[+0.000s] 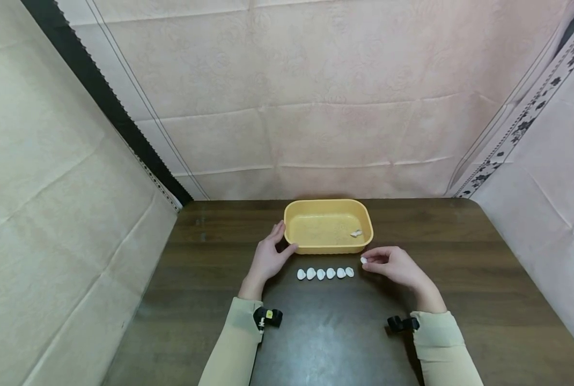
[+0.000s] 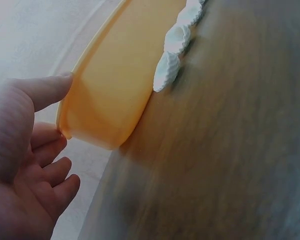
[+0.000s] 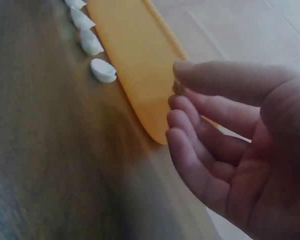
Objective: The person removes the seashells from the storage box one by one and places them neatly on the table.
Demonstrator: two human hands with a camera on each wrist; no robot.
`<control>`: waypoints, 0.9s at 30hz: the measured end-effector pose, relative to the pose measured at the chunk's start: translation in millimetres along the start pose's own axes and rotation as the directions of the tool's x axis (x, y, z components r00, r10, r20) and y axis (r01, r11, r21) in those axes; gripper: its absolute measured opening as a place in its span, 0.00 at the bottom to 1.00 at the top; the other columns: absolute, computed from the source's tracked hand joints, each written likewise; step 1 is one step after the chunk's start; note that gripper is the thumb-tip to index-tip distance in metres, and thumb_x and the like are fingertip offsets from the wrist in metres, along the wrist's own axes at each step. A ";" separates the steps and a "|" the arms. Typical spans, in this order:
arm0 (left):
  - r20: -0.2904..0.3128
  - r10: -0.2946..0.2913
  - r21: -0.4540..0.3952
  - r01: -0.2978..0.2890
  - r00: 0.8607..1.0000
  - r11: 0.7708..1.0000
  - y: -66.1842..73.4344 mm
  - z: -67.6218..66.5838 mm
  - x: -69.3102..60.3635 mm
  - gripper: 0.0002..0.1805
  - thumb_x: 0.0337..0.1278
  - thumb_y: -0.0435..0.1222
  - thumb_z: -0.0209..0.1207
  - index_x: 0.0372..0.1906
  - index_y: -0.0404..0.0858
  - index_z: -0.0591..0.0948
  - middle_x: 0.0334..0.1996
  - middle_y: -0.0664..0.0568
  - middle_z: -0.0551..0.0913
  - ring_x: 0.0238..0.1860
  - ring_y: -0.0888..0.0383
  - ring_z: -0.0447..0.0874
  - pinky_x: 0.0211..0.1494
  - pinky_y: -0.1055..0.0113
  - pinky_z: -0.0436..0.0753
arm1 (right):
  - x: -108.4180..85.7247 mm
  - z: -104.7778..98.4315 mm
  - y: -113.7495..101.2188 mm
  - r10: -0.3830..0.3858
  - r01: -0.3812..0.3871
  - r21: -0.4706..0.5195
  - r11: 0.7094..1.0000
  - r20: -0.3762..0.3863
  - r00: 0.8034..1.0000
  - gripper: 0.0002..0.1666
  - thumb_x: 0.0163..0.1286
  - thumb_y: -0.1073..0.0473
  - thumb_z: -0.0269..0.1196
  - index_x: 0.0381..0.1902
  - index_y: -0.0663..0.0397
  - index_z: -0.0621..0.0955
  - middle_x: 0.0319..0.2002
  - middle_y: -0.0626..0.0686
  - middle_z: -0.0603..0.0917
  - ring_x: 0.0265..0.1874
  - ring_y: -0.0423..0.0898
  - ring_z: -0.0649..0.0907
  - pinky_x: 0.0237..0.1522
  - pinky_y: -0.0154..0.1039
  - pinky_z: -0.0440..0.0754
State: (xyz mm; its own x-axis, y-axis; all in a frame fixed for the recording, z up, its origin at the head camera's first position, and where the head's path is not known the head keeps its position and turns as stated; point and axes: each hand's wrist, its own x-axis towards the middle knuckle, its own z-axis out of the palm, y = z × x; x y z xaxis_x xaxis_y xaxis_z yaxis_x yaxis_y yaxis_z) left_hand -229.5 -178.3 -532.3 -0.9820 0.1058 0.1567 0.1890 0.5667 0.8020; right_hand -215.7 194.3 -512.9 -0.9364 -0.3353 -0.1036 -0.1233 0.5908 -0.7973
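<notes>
A yellow plastic tray sits at the table's far edge, with a few small whitish shells in its right end. At the tray's left corner my left hand holds the rim, thumb and fingers against its wall. Just off the tray's front right corner, my right hand pinches a small white seashell between thumb and fingertips. In the right wrist view the fingers mostly hide that shell. Several white ribbed seashells lie in a row before the tray; the nearest one shows in the right wrist view.
The brown wooden table carries a dark, shiny patch in front of the row. Pale cloth hangs behind the table and at both sides. Black wrist cameras are strapped over both sleeves.
</notes>
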 end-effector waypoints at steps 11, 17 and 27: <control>-0.013 0.063 -0.037 -0.063 0.998 0.997 -4.1 0.2 0.7 0.42 0.71 0.43 0.70 0.80 0.31 0.65 0.82 0.43 0.64 0.83 0.43 0.57 0.83 0.48 0.60 | 2.3 12.1 2.3 0.018 -0.016 -0.083 0.996 0.028 0.999 0.11 0.70 0.54 0.75 0.46 0.52 0.91 0.38 0.46 0.90 0.40 0.43 0.86 0.45 0.41 0.84; -0.011 0.051 -0.036 -0.051 0.999 0.998 -5.6 1.0 0.7 0.42 0.71 0.44 0.70 0.81 0.33 0.65 0.82 0.44 0.64 0.83 0.49 0.56 0.83 0.50 0.60 | 2.9 19.7 0.2 0.027 -0.026 -0.102 0.994 0.016 1.000 0.10 0.68 0.55 0.77 0.44 0.51 0.90 0.36 0.46 0.89 0.38 0.44 0.85 0.44 0.42 0.84; -0.007 0.045 -0.035 -0.045 0.999 0.998 -4.9 0.7 0.3 0.42 0.71 0.44 0.70 0.81 0.34 0.65 0.83 0.49 0.63 0.84 0.47 0.56 0.83 0.49 0.60 | 4.7 28.7 -2.3 0.070 -0.071 -0.127 0.989 -0.011 0.997 0.09 0.66 0.56 0.78 0.41 0.50 0.90 0.33 0.46 0.86 0.35 0.45 0.82 0.40 0.42 0.81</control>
State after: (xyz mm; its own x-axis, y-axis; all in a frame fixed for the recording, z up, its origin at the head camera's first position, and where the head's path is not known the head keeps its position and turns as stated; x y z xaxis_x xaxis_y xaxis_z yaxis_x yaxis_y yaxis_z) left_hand -230.8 -180.5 -536.5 -0.9724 0.1253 0.1966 0.2332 0.5324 0.8138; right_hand -210.4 170.2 -528.6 -0.9464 -0.2845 -0.1526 -0.0973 0.7019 -0.7056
